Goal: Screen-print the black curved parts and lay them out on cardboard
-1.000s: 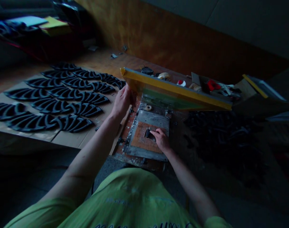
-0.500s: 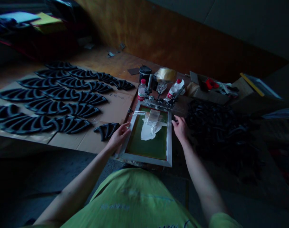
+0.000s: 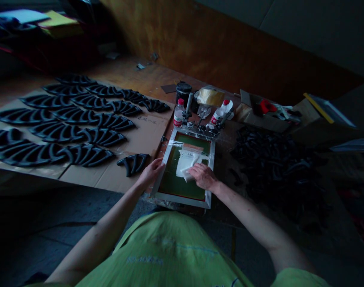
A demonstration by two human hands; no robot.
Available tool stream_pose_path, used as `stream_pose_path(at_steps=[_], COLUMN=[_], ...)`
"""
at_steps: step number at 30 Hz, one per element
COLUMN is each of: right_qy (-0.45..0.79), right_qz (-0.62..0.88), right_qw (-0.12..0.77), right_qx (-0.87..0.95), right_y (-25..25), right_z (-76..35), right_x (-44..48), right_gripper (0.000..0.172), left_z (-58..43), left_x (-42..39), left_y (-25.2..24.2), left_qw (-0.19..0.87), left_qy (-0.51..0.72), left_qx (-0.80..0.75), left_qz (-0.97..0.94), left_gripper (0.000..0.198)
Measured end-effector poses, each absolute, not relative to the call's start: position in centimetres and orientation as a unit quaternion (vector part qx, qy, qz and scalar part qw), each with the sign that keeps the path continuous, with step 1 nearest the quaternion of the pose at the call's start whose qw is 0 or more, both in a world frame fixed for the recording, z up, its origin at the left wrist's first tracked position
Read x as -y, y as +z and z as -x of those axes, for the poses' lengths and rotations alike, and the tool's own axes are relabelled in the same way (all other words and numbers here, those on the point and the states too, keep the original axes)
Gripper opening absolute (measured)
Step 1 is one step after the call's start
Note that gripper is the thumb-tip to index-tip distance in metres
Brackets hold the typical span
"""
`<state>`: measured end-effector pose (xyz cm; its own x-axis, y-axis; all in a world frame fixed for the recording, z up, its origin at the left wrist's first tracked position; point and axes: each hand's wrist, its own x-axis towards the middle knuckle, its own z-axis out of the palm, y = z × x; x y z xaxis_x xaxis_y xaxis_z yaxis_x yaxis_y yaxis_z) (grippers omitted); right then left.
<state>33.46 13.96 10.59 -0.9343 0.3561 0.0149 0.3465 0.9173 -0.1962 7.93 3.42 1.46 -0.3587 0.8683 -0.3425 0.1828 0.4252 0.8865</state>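
A screen printing frame [image 3: 208, 175] with pale rails and a green mesh lies in front of me on the bench. My left hand [image 3: 151, 172] is at its left rail, fingers bent against the edge. My right hand [image 3: 202, 176] reaches over the mesh, fingers closed on a white crumpled piece [image 3: 188, 173]; whether it is cloth or part of a smeared tool I cannot tell. White paste [image 3: 182, 161] is spread around it, below a brownish strip [image 3: 192, 148]. Metal clamps [image 3: 196, 128] hold the frame's far end.
Rows of black ribbed parts [image 3: 80, 133] lie on cardboard [image 3: 152, 127] to the left, one short part [image 3: 133, 164] nearest. Behind stand two red-capped bottles [image 3: 179, 113], a dark tub [image 3: 183, 91] and a tape roll [image 3: 211, 95]. A dark heap [image 3: 277, 171] and a carton [image 3: 260, 120] are right.
My right hand has moved left from beside the frame onto the mesh and closed on the white piece. The frame's near end has shifted slightly left. My left hand stays at the left rail.
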Motion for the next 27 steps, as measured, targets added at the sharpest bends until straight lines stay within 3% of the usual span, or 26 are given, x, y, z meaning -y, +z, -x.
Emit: stream_pose_path(at_steps=[5,11,13,15,19,21,24,27], right_qy=[0.110,0.078,0.100,0.122,0.138,0.138,0.122,0.122], right_qz=[0.207,0.200,0.220,0.270,0.372,0.415,0.508,0.544], right_qw=[0.053,0.107,0.111,0.134,0.201,0.240,0.290,0.259], right_qx=[0.971,0.971,0.964,0.946,0.896,0.867,0.802,0.789], right_y=[10.9,8.4,8.9,10.3,13.9,15.2,15.3,12.7], right_z=[-33.0,-33.8,-33.7,-32.7,-31.2,-32.6,-36.6,-38.7], right_x=[-14.8,-12.2,-12.4,-13.9,-18.9,-21.4,-23.6,-22.2], right_gripper=[0.009,0.018,0.013,0.020,0.053,0.050,0.031,0.035], left_z=[-8.0,-8.2,-8.2,-8.1,-7.9,-7.9,-8.2,-8.6], left_x=[-3.4,-3.2,-3.2,-3.3,-3.2,-3.5,-4.9,-8.0], left_y=[2.0,2.5,2.9,3.8,7.7,10.2,14.1,17.5], left_qw=[0.418,0.431,0.442,0.468,0.498,0.479,0.444,0.388], left_qy=[0.402,0.415,0.415,0.419,0.444,0.474,0.533,0.610], left_qx=[-0.720,-0.708,-0.707,-0.693,-0.662,-0.655,-0.633,-0.588], left_qz=[-0.381,-0.374,-0.364,-0.353,-0.341,-0.341,-0.344,-0.362], left_gripper=[0.065,0.065,0.068,0.073,0.080,0.074,0.065,0.061])
